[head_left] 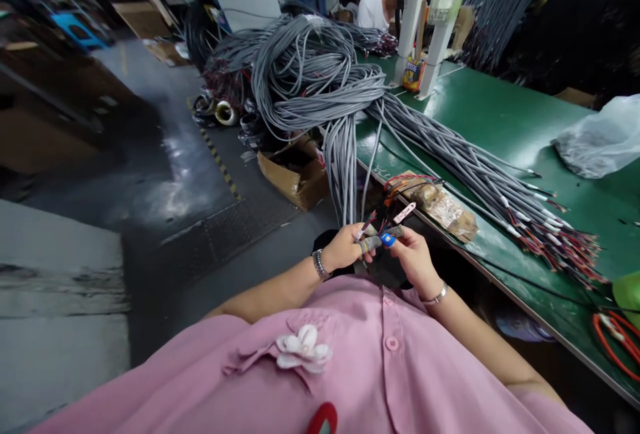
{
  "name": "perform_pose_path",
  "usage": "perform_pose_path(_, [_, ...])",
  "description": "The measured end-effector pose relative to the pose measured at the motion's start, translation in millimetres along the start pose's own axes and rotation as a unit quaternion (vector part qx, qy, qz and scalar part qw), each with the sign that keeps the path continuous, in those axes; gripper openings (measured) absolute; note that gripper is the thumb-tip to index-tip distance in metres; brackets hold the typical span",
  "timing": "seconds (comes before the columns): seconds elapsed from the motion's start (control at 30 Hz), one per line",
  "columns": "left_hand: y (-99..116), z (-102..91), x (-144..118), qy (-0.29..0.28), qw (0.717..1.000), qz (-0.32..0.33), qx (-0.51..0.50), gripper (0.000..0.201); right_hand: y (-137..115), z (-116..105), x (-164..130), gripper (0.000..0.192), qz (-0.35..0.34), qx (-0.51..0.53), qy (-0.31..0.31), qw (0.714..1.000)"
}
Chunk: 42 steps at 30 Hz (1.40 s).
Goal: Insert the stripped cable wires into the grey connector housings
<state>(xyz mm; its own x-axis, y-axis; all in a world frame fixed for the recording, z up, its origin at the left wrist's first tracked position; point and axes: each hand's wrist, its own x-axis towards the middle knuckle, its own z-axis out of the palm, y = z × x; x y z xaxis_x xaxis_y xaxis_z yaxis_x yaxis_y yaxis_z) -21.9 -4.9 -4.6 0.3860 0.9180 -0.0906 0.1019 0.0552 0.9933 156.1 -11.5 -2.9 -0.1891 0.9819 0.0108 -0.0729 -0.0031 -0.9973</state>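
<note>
My left hand (pixel 346 247), with grey wrapping on a finger, is closed around the stripped end of a grey cable in front of my waist. Thin coloured wires (pixel 383 226) fan out from it towards my right hand (pixel 416 262). The right fingers pinch at these wires, and a blue covering (pixel 387 240) shows at the thumb tip. Which single wire they grip is too small to tell. Just beyond the hands, a bundle of grey cables (pixel 343 164) hangs over the bench edge. A small pale tag (pixel 405 213) lies close to my right hand.
On the green bench (pixel 505 111) lie a long row of grey cables (pixel 465 161), a tape-wrapped block (pixel 445 207) and a plastic bag (pixel 600 134). Below stands an open cardboard box (pixel 300 181). A person (pixel 375 7) sits behind the white posts. Orange cable (pixel 613 341) lies at right.
</note>
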Motion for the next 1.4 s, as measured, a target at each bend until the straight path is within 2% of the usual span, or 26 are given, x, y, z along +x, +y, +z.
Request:
perform_pose_path(0.13, [-1,0.8,-2,0.074,0.994,-0.018,-0.076,0.034,6,6,-6,0.020,-0.076,-0.095,0.019,0.992])
perform_pose_path(0.23, [-3,1.2,0,0.099,0.988,-0.029,-0.112,0.035,9,8,-6,0.019,-0.112,-0.154,0.020,0.981])
perform_pose_path(0.43, [-8,-2.9,1,0.096,0.986,-0.050,-0.125,0.032,21,9,0,0.022,-0.060,-0.060,0.007,0.996])
perform_pose_path(0.7, [-11,-11.3,-2,0.111,0.978,-0.045,-0.168,0.034,25,17,-2,0.024,-0.060,-0.098,-0.013,0.993])
perform_pose_path(0.87, [-16,-15.0,-4,0.121,0.973,-0.029,-0.195,0.032,17,19,3,0.032,-0.004,-0.042,-0.040,0.998])
perform_pose_path(1.0, [-19,-14.6,-5,0.105,0.977,-0.036,-0.181,0.029,7,28,11,0.037,0.056,0.020,-0.019,0.998])
perform_pose_path(1.17, [-18,-12.5,-6,0.097,0.980,-0.044,-0.165,0.029,6,39,18,0.029,0.047,0.064,0.028,0.996])
perform_pose_path(1.4, [-19,-10.0,-6,0.105,0.982,-0.043,-0.150,0.029,8,41,14,0.030,0.059,0.091,0.072,0.991])
